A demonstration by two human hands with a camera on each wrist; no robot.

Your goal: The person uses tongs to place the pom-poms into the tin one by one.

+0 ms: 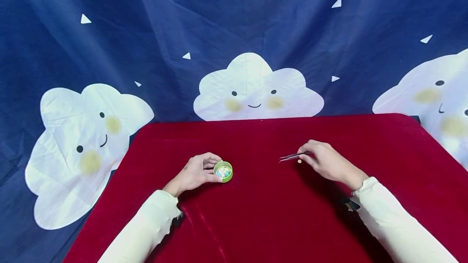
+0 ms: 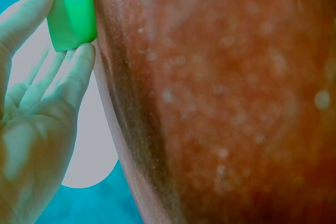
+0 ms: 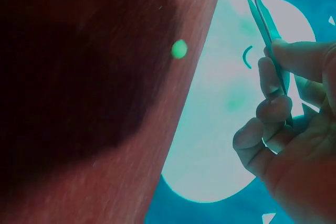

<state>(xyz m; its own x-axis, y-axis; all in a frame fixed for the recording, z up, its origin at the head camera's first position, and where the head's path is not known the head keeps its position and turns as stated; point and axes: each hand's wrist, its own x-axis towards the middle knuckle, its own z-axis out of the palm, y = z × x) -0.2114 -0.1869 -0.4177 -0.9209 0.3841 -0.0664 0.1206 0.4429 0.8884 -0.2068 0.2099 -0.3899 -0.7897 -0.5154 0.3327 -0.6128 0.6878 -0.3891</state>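
My left hand grips a small round green tin by its side, thumb in front and fingers behind. Inside the tin a pale, blue and yellow pattern shows. In the left wrist view the green tin is between thumb and fingertips, low over the cloth. My right hand pinches a pair of thin metal tweezers between thumb and fingers. The tweezers' tips point left and stand slightly apart with nothing between them in the right wrist view. A small yellowish bead lies on the cloth near the right fingers.
A dark red velvet cloth covers the table, whose far edge runs along the back. Behind it hangs a blue curtain printed with smiling white clouds. Pale sleeves cover both forearms, and a dark wrist device shows at the right cuff.
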